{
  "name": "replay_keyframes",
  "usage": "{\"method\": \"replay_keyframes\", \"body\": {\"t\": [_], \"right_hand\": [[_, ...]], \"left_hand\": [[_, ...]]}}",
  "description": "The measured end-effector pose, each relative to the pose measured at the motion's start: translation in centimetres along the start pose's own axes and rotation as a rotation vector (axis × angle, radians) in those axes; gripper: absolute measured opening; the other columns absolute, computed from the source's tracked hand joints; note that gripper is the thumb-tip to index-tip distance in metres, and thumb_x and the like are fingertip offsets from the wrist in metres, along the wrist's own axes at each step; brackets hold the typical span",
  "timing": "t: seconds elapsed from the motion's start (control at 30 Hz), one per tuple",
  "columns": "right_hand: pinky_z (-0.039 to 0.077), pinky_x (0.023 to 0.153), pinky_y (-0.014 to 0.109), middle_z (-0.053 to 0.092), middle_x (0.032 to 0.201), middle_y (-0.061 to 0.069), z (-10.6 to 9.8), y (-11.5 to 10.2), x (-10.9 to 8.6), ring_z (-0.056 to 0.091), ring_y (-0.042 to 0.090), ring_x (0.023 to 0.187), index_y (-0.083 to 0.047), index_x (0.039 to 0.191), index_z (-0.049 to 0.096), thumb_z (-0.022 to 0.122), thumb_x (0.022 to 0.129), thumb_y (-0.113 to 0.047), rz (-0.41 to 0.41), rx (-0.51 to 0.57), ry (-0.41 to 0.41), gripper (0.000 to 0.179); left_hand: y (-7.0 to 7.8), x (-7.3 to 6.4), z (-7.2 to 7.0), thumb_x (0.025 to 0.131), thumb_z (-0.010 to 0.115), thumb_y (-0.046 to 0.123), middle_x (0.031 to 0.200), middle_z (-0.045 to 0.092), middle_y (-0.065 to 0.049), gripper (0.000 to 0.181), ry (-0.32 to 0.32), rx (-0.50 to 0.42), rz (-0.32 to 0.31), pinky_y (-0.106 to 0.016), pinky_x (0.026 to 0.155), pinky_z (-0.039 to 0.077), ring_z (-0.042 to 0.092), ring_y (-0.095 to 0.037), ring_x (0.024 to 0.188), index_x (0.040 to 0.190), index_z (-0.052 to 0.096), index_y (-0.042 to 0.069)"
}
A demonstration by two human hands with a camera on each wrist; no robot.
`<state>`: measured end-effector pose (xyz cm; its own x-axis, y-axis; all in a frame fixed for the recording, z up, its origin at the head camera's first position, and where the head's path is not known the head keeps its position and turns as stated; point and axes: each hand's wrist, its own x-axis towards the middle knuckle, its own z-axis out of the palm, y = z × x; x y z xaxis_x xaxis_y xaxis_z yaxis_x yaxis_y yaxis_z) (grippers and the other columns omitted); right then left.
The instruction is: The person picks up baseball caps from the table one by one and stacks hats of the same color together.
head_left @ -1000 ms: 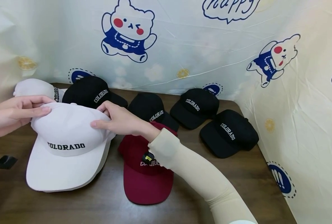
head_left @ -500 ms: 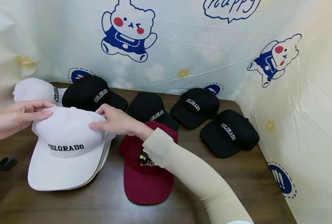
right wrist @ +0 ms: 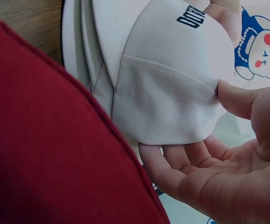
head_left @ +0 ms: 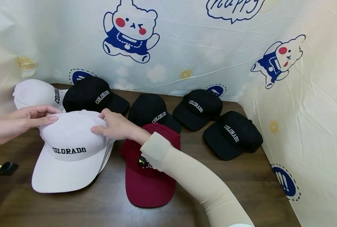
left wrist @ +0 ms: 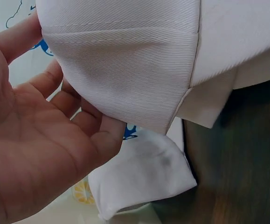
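A white cap [head_left: 72, 134] with dark COLORADO lettering faces me at the left of the table, its brim toward me. My left hand [head_left: 29, 121] pinches the left side of its crown, thumb on the outside. Opposite it, my right hand [head_left: 114, 124] grips the right side, with the thumb [right wrist: 235, 100] on the fabric and the other fingers curled under the lower edge. Below this cap, layered brims of other white caps [right wrist: 86, 42] show in the right wrist view. A burgundy cap [head_left: 150, 190] lies under my right forearm in the head view, partly covered by the sleeve.
Behind the held cap sit another white cap [head_left: 33, 91] and a black cap [head_left: 84, 91]. More black caps [head_left: 198, 107] stand along the back and right of the wooden table [head_left: 242, 195]. A printed cloth [head_left: 168, 41] hangs behind and at the sides.
Both hands and the white cap have come down a little and shifted slightly right over the other white caps. The grip looks the same, and the remaining caps have stayed in place.
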<state>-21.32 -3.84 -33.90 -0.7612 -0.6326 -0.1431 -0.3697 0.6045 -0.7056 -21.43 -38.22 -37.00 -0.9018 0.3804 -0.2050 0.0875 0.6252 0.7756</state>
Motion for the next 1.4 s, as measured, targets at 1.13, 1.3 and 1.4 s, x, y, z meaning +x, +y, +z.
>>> {"method": "replay_keyframes", "body": {"t": [1.13, 1.3, 1.4], "right_hand": [[0.05, 0.075, 0.019, 0.054, 0.131, 0.0, 0.5, -0.4, -1.4, 0.055, 0.009, 0.104, -0.019, 0.14, 0.047, 0.071, 0.103, -0.036, 0.117, -0.203, 0.067, 0.048], [0.05, 0.078, 0.018, 0.055, 0.134, 0.003, -1.3, -0.3, -3.0, 0.054, 0.008, 0.107, -0.015, 0.147, 0.046, 0.071, 0.103, -0.032, 0.04, -0.17, 0.05, 0.053], [0.05, 0.077, 0.019, 0.058, 0.129, 0.006, -2.6, 0.0, -4.2, 0.057, 0.01, 0.101, -0.011, 0.149, 0.047, 0.07, 0.104, -0.028, -0.029, -0.115, 0.053, 0.054]], "left_hand": [[-0.1, -0.6, 1.2, 0.108, 0.064, 0.025, 0.115, 0.054, 0.025, 0.035, 0.235, 0.144, 0.008, -0.013, 0.075, 0.045, 0.048, 0.006, 0.1, 0.14, 0.053, 0.017], [-0.4, -1.1, 0.5, 0.107, 0.066, 0.023, 0.111, 0.048, 0.031, 0.039, 0.409, 0.084, -0.003, -0.006, 0.071, 0.039, 0.044, 0.01, 0.094, 0.129, 0.047, 0.049], [-0.8, -1.1, 0.1, 0.107, 0.065, 0.026, 0.109, 0.042, 0.03, 0.045, 0.557, 0.031, -0.056, -0.005, 0.069, 0.036, 0.041, 0.01, 0.092, 0.124, 0.039, 0.058]]}}
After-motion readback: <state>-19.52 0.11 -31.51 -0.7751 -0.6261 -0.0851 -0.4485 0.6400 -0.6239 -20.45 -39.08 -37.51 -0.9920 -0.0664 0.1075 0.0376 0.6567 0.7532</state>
